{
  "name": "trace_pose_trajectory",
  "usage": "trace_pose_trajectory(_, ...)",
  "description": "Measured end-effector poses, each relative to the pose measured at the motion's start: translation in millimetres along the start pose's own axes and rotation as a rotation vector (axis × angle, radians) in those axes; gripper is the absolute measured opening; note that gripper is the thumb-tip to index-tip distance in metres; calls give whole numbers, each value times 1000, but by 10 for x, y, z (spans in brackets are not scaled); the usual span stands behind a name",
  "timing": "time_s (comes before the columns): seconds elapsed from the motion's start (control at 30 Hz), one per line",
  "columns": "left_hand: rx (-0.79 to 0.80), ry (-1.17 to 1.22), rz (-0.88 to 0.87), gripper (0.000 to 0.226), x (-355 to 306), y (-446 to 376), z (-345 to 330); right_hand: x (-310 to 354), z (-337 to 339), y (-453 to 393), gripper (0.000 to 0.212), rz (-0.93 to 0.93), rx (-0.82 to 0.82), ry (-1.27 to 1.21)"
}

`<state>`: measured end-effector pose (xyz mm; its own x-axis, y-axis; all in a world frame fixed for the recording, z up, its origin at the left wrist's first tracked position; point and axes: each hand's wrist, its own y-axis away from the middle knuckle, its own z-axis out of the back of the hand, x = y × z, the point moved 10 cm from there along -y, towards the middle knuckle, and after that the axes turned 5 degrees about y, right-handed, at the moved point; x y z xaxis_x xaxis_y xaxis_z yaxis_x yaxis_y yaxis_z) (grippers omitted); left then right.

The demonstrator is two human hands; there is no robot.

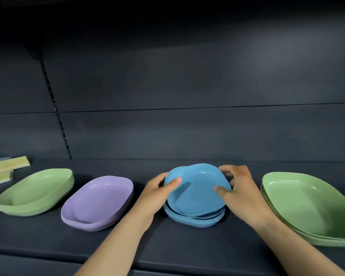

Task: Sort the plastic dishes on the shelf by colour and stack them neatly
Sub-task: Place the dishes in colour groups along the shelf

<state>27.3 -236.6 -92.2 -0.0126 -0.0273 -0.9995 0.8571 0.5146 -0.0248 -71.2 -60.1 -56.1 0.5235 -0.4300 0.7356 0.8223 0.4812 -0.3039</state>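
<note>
Four groups on the dark shelf (187, 246): left green dishes (36, 193), purple dishes (98, 203), blue stack (195, 196) at centre, right green stack (311, 208). All smooth, glossy plastic, rounded-square. Your left hand (155, 193) and right hand (241, 191) each grip the top blue dish by opposite rims, thumbs inside.

Head view, close, down onto shelf (177, 242)

Blue stack (195, 198); purple dishes (98, 202); green dishes (36, 192); shelf (167, 246) seemingly dark grey.
</note>
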Motion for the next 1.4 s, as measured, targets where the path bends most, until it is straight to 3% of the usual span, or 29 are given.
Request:
trace_pose_trajectory(0.17, 21, -43, -10, 23, 3, -8, -42, -29, -118, 23, 63, -63, 115, -87)
trace_pose_trajectory(0.37, 14, -68, 8, 52, 19, -19, -61, -6, -233, 79, 50, -63, 215, -155)
trace_pose_trajectory(0.57, 34, -81, 63, 49, 76, -137, -54, -142, -250, 64, 43, -200, 204, -335)
trace_pose_trajectory(0.67, 80, -162, 91, 56, 133, -196, -94, -179, -333, 70, 52, -204, 261, -333)
trace_pose_trajectory(0.8, 132, -258, 85, 59, 160, -201, -130, -165, -428, 88, 62, -164, 348, -265)
trace_pose_trajectory(1.07, 185, -398, 92, 46, 150, -213, -161, -92, -423, 89, 43, -107, 377, -42)
trace_pose_trajectory(1.13, 205, -459, 91, 39, 61, -188, -174, -93, -372, 128, 52, -127, 386, 20)
trace_pose_trajectory(1.27, 209, -774, 16, 70, -344, -214, -192, 54, -46, 97, 80, -43, 351, 231)
trace_pose_trajectory(1.4, 291, -1062, -134, 63, -941, -147, -595, 294, 670, 79, 62, 205, 228, 581)
